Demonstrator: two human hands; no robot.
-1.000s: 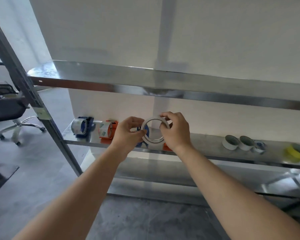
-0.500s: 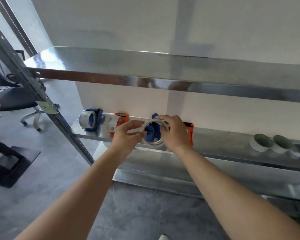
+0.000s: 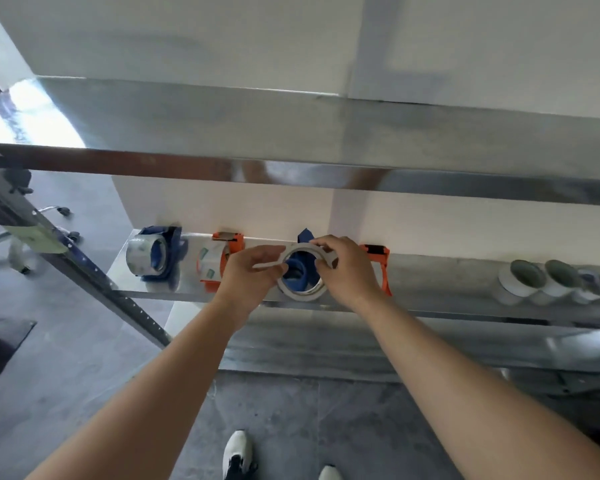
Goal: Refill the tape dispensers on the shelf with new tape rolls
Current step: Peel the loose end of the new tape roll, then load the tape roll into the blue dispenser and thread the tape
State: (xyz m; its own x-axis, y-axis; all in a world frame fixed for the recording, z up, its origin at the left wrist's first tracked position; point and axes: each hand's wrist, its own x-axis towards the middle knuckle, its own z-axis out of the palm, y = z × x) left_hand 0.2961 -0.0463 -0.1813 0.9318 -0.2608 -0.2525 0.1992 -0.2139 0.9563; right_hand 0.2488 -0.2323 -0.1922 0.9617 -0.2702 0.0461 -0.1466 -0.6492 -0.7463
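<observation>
The tape roll [image 3: 300, 295] is held upright directly in front of the middle blue dispenser [image 3: 296, 274], whose hub shows through the roll's open centre. The ring's axis points back toward the wall, roughly in line with that hub, so seating it looks like a short push straight away from the person. The right hand [image 3: 347, 271] is just right of the dispenser, with fingers curled over the roll's upper right rim and carrying its weight. The left hand [image 3: 253, 275] is just left of it, thumb and fingers pinching a loose strip [image 3: 269, 262] peeled from the roll. The right hand appears better placed to guide the roll on. The dispenser stands on the shelf [image 3: 430, 271], with an orange dispenser [image 3: 219, 265] to its left and spare rolls [image 3: 520, 278] well to its right. A second ago the left thumb rested on the roll's rim and no strip had been drawn out. Now the free end is pulled leftward, and the roll frames the hub more squarely.
</observation>
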